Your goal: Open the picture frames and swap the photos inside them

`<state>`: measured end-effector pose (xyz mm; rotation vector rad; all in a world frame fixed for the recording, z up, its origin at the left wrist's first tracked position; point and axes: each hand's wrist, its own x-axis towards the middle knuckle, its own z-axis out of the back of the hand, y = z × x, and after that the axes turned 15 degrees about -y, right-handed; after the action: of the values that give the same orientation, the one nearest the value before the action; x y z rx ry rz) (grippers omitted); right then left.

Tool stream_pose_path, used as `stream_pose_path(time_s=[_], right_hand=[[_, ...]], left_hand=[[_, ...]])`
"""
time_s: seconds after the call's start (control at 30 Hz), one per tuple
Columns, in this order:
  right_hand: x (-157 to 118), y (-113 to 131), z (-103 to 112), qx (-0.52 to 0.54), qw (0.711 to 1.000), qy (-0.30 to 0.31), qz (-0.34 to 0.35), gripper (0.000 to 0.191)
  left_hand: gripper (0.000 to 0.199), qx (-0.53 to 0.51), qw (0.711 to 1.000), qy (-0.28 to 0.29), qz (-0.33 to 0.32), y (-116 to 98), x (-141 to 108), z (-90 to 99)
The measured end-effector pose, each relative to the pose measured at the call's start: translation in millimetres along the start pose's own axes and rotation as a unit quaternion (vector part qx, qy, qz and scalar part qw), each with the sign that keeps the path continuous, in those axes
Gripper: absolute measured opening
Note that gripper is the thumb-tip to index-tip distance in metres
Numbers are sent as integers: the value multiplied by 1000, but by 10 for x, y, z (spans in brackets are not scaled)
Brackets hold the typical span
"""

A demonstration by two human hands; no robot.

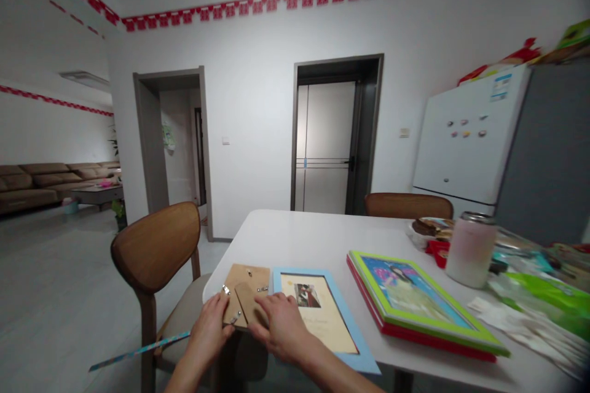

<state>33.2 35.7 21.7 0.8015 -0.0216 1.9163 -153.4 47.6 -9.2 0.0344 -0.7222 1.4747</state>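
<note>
A brown picture-frame backing board (259, 274) with small metal clips and a fold-out stand leg (245, 296) lies at the table's near left edge. My left hand (208, 322) grips its left side, thumb and fingers closed near a clip. My right hand (281, 324) has its fingers curled over the stand leg and the board's right part, covering some of it. Right beside the board, partly under my right hand and forearm, lies a light blue picture frame (343, 313) around a cream sheet with a small photo (308, 296).
Picture frames are stacked on the right, a green one (461, 314) above a red one (391, 330). Beyond them stand a pink-white tumbler (471, 252), crumpled tissues (511, 322) and green packaging (548, 295). A wooden chair (159, 245) is at the left; a patterned blue strip (138, 351) extends past it.
</note>
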Motion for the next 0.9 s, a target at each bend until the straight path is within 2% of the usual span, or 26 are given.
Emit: stream_pose_path(time_s=[0.07,0.13,0.2,0.27,0.43,0.53,0.63,0.73,0.9], right_hand=[[69,120,-160,-21,1000,-5,-12,43],[121,171,-244,-28,999,-22,-28,35],[147,170,-220,-9,998,-46,-34,33],[140,126,-99,21,997,-67,-26,34],[-100,-205,345,62,993,-91,-44,31],[-364,-539,537,57,992,-79,-81,33],[-589,-841,628,28,992,-53,-107,36],[-698,-994,627,-1,993,-40,-107,37],[-699,-1002,555,-46,994,-54,-83,36]], left_hand=[[49,-9,1000,-15,-8,46,18,-30],[45,-34,999,-22,-6,48,25,-14],[44,-60,998,-22,7,1,25,38],[44,-83,996,-24,10,-109,15,100],[44,-146,988,-33,-24,-629,-89,137],[43,-165,985,13,-49,-974,-195,47],[42,-168,981,62,-71,-1214,-293,-68],[38,-136,984,73,-94,-1315,-342,-135],[22,-84,983,92,-137,-1316,-318,-104]])
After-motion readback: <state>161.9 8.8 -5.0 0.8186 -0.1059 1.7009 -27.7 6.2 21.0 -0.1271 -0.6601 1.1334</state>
